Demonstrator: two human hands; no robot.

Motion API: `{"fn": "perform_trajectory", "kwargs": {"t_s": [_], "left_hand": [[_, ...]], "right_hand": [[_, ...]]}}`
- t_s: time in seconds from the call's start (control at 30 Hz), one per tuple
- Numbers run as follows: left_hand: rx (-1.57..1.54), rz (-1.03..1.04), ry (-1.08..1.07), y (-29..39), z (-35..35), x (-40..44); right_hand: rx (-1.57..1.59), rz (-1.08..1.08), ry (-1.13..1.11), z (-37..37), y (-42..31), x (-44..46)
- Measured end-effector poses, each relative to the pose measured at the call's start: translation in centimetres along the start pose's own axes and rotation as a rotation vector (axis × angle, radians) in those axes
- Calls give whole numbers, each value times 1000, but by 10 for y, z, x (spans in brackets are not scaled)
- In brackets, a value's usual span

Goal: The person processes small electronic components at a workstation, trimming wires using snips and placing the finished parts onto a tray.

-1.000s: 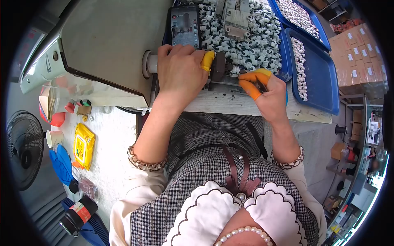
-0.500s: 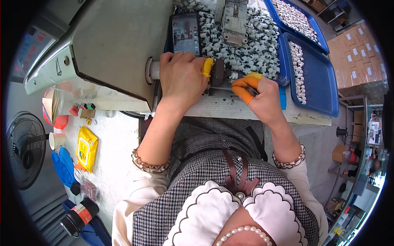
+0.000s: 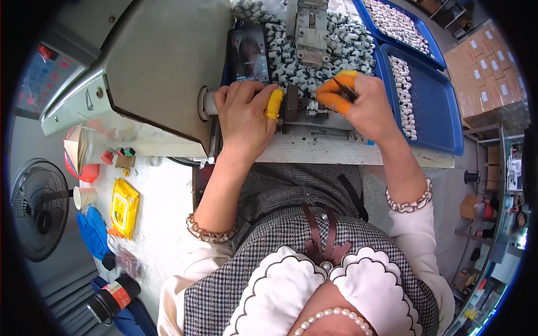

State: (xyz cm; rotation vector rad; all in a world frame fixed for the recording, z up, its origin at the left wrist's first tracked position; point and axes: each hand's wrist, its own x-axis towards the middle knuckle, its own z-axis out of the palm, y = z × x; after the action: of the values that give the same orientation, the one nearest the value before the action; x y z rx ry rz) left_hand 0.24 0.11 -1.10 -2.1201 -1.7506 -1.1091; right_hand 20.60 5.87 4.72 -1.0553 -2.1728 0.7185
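Observation:
My left hand (image 3: pixel 245 115), a yellow cover on one finger, is curled around the machine's shaft (image 3: pixel 210 103), just left of a dark metal block (image 3: pixel 291 103). What its fingertips touch is hidden. Right of the block sits a small white-and-metal part (image 3: pixel 312 106). My right hand (image 3: pixel 367 106) is at that part, with orange covers on its thumb and finger pinched together. It holds a pair of dark tweezers (image 3: pixel 343 88), pointing up and left. Whether the fingertips touch the part I cannot tell.
Behind my hands lies a heap of small white-and-black parts (image 3: pixel 353 53) around a metal fixture (image 3: pixel 311 36). A phone (image 3: pixel 250 56) leans beside it. Blue trays (image 3: pixel 434 112) with rows of parts stand right. The large machine housing (image 3: pixel 162 73) fills the left; yellow wipes (image 3: pixel 124 208) lie below.
My right hand has moved up and slightly right, turning so that the tweezers show more. My left hand stays on the shaft, shifted slightly down in view. The phone picture has changed.

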Motion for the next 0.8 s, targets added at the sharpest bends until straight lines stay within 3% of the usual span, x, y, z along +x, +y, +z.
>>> {"fn": "perform_trajectory", "kwargs": {"t_s": [0.17,0.3,0.37,0.6,0.8], "left_hand": [[29,9,-11,10,-21,21],[75,19,-61,7,-3,7],[80,11,-58,7,-2,7],[134,2,-82,6,0,9],[165,-70,-221,6,-1,14]], "right_hand": [[290,138,-46,-21,1,26],[220,132,-18,-11,31,18],[251,416,-193,-15,35,21],[322,591,-389,-6,45,37],[372,602,-440,-1,40,42]]}}
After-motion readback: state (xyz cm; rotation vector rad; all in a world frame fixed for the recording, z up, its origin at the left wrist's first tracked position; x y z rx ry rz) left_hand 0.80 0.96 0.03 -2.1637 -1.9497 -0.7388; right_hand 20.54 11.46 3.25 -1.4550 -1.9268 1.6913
